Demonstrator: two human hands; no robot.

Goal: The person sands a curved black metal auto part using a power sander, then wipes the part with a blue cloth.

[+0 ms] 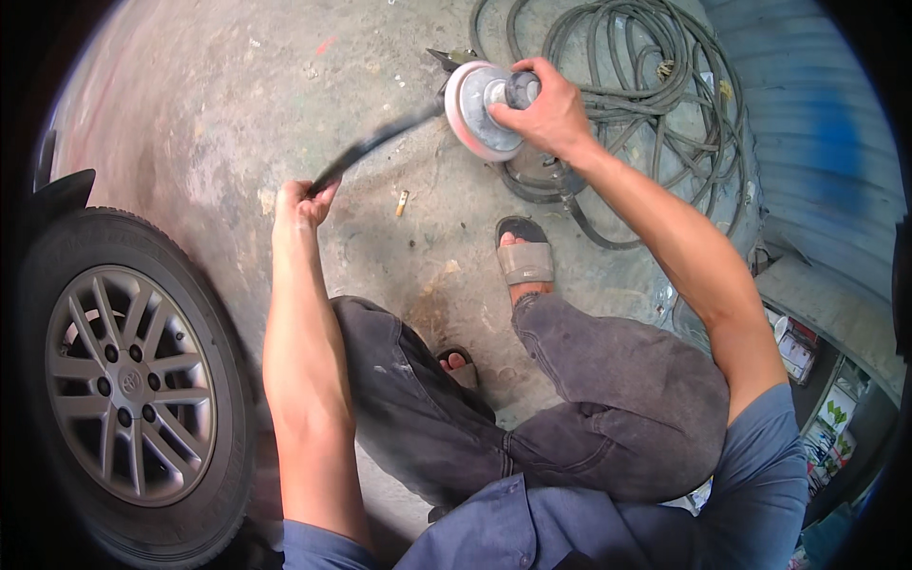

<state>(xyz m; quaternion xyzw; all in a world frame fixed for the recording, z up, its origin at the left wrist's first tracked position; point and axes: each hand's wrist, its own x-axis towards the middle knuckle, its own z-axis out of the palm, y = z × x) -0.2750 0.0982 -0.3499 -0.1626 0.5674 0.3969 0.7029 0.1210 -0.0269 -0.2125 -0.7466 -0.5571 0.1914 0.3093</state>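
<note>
My left hand grips the near end of a long, narrow black strip that slants up and right, slightly blurred along its length. My right hand is closed on a round hand-held sander with a grey body, dark knob and pale pinkish pad. The strip's far end passes behind the pad; whether they touch I cannot tell. A dark pointed piece shows just above the pad. A dark hose runs from below the sander.
Coiled hoses lie at upper right beside a blue-stained corrugated wall. A car wheel stands at my left. A cigarette butt is on the concrete floor. My sandalled feet are below. Clutter sits at lower right.
</note>
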